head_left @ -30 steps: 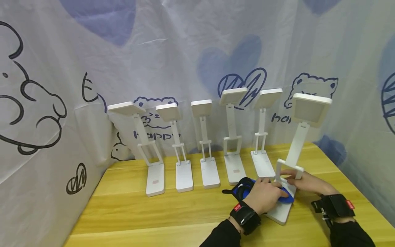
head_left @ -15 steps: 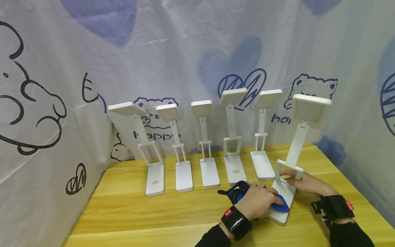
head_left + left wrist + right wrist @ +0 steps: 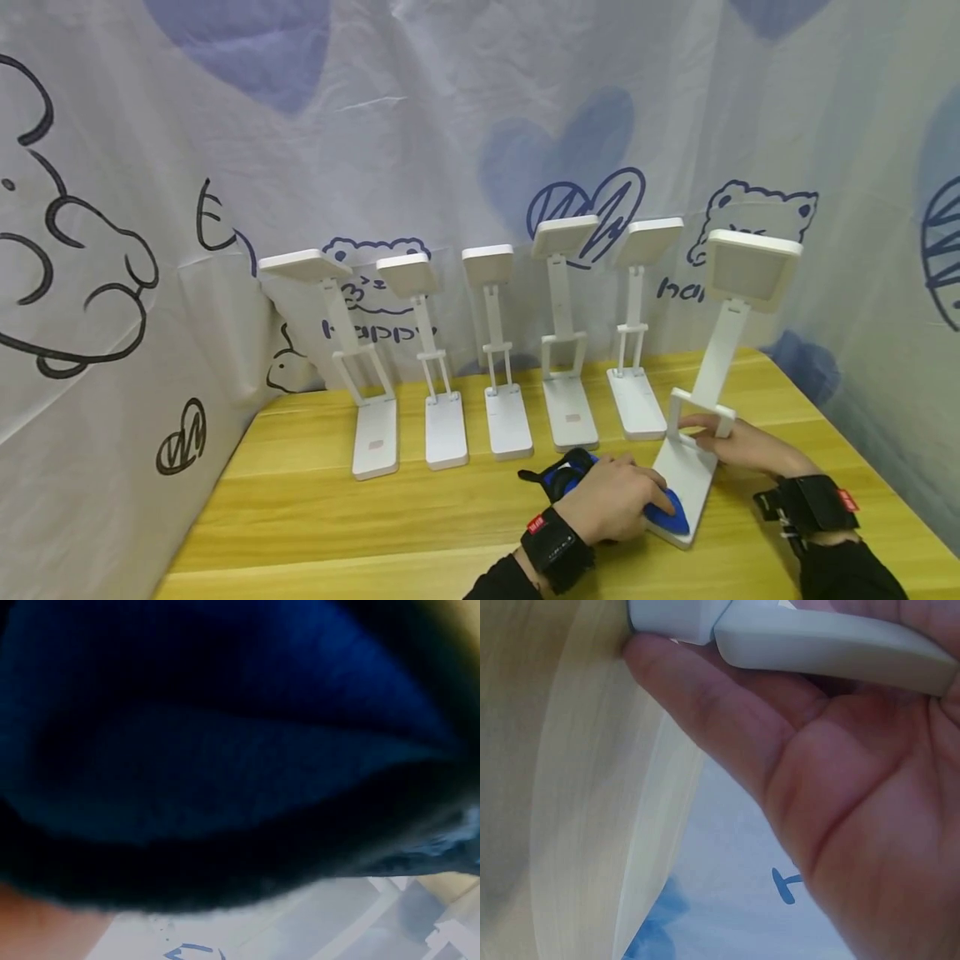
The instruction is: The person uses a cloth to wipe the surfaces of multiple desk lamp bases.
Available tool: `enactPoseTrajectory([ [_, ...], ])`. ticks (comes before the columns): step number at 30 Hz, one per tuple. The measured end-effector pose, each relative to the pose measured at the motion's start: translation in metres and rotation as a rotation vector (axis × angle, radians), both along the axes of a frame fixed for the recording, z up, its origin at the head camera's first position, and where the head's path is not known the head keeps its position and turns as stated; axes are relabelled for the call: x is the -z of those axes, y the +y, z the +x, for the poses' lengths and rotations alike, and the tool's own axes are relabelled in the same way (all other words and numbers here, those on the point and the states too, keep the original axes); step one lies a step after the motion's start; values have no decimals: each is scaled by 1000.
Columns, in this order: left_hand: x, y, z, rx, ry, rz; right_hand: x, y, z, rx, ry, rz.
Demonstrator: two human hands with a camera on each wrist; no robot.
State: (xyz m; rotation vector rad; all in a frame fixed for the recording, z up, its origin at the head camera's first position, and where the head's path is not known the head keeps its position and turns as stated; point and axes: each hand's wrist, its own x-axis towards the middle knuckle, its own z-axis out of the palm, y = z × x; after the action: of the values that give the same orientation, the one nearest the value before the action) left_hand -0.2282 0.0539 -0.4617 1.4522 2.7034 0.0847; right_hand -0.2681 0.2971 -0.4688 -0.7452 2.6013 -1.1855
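Observation:
My left hand (image 3: 615, 500) holds a blue cloth with black edging (image 3: 677, 515) against the front end of a white desk lamp's base (image 3: 688, 468). Part of the cloth bunches out at the left of that hand. The left wrist view is mostly filled by the dark blue, fuzzy cloth (image 3: 225, 682), too close and blurred for detail. At the back of the same base, my right hand (image 3: 753, 446) grips the lamp near its lower arm. In the right wrist view the fingers of the right hand (image 3: 862, 780) wrap the lamp's white arm (image 3: 832, 646) and touch the base edge.
Several similar lamps stand unfolded in a row at the back of the wooden table (image 3: 322, 525), the nearest being a lamp (image 3: 636, 408) just left of the held one. A patterned curtain (image 3: 420, 125) hangs close behind and at both sides.
My left hand has slid the cloth down and left along the base to its front end, uncovering more of the white top. The right hand and the lamp stay in place.

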Motion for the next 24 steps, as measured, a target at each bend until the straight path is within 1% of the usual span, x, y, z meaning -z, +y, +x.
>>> enactPoseTrajectory([
  [3, -3, 1, -1, 7, -7, 6, 0, 0, 0, -10, 18, -3],
  [5, -4, 2, -2, -1, -5, 13, 1, 0, 0, -9, 26, -3],
  [9, -3, 9, -1, -53, 27, -6, 2, 0, 0, -5, 22, -8],
  [13, 2, 18, 2, -103, 131, -36, 4, 0, 0, -6, 21, -7],
  [16, 6, 26, 2, -134, 219, -36, 4, 0, 0, -2, 18, -1],
  [21, 7, 38, 1, -184, 289, -3, 4, -1, 0, 12, 1, 1],
  [24, 9, 44, 1, -197, 336, 0, 4, -2, -1, 0, -13, -6],
])
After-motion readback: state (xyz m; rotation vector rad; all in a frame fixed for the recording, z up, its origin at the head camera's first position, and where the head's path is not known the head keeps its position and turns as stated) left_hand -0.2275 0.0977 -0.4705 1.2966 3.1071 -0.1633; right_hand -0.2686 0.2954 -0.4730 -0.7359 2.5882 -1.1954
